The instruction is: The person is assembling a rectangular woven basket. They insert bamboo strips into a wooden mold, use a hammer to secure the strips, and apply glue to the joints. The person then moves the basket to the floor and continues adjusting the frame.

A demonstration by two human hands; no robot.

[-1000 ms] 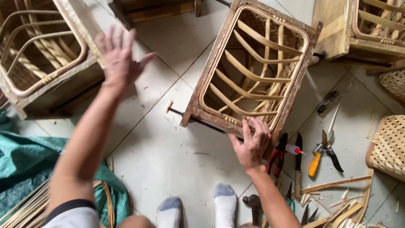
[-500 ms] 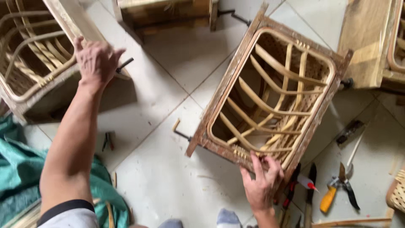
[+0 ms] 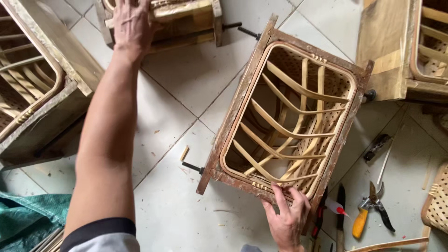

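A wooden box frame (image 3: 242, 100) holding a basket of bent rattan strips stands tilted on the tiled floor in the middle. My right hand (image 3: 287, 217) grips its near edge, fingers curled over the rim. My left hand (image 3: 133, 23) reaches far forward and lies on top of another wooden frame (image 3: 186, 18) at the top of the view, its palm down on the wood.
A third wooden frame with rattan (image 3: 32, 93) stands at the left, a fourth (image 3: 410, 51) at the top right. Orange-handled shears (image 3: 368, 210), pliers (image 3: 319, 219) and a knife lie at the lower right. Green cloth (image 3: 23, 217) sits at the lower left, a woven basket (image 3: 438, 200) at the right edge.
My left hand has moved from the left frame's edge forward onto the far frame. The view has shifted, and the middle frame sits lower and more to the right in it.
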